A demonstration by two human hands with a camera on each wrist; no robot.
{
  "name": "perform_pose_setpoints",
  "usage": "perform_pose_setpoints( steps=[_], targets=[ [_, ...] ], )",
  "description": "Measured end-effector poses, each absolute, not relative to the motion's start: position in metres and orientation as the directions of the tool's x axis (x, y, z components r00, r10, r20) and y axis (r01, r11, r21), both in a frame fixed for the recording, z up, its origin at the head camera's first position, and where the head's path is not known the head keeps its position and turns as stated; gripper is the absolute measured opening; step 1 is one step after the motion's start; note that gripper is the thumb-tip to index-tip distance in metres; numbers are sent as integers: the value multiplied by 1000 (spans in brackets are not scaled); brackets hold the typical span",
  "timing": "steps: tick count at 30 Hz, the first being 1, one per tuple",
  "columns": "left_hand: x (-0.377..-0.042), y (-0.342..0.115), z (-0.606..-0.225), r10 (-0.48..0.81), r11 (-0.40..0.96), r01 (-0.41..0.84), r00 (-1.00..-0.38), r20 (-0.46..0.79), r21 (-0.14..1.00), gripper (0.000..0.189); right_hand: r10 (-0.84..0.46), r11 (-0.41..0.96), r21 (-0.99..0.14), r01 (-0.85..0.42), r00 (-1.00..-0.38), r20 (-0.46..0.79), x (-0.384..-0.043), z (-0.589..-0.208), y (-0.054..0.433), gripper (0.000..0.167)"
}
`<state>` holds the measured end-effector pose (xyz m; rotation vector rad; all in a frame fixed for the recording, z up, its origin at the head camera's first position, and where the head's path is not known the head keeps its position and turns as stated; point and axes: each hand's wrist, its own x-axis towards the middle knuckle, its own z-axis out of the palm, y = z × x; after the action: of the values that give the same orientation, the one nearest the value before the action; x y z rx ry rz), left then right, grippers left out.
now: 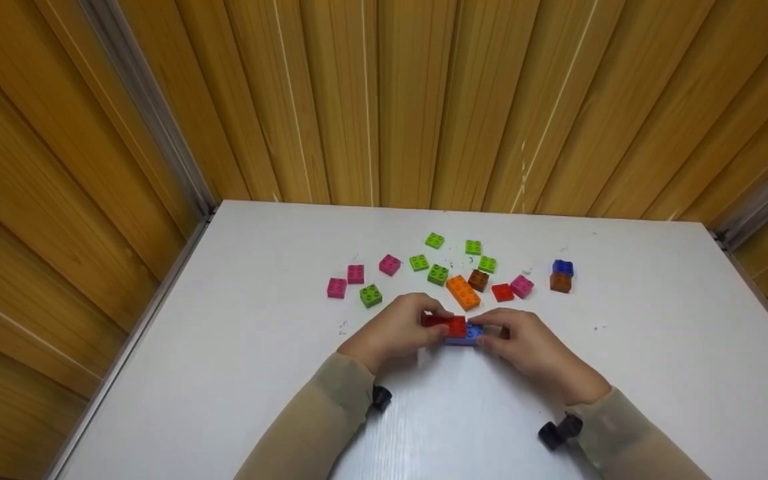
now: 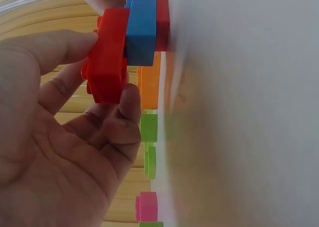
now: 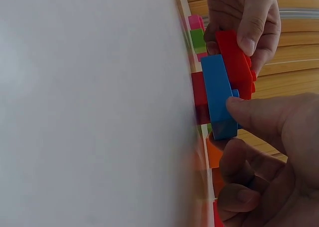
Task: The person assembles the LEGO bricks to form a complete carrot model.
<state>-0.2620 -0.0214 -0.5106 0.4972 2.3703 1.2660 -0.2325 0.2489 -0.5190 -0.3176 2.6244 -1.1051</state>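
Lower centre, head view: left grip (image 1: 397, 333) pinches overhanging red brick (image 2: 107, 55), right grip (image 1: 529, 341) pinches blue brick (image 3: 218, 95) beneath; uneven pressing could tip the red brick loose.

Head view's pretty evenly lit, soft shadows under left hand (image 1: 399, 330) and right hand (image 1: 529, 341), slight sheen on the tabletop (image 1: 424, 433), but both wrist views look kinda dim and soft.

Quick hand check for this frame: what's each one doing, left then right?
Left hand: closed, holding the upper red brick.
Right hand: closed, pinching the blue brick under it.
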Motion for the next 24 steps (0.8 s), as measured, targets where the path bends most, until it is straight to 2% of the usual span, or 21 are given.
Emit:
perform_pose_setpoints(
  steps=[14,24],
  targets=[
    [-259,-23,-515,485,534,131,-857,-176,835,20,-277,679,-728,-100,-952,-128,-232,-516,245,35],
    [-263,-21,-512,491,533,137,-853,-173,835,22,-146,752,-658,-28,-981,-126,-271,-500,234,37]
  ],
)
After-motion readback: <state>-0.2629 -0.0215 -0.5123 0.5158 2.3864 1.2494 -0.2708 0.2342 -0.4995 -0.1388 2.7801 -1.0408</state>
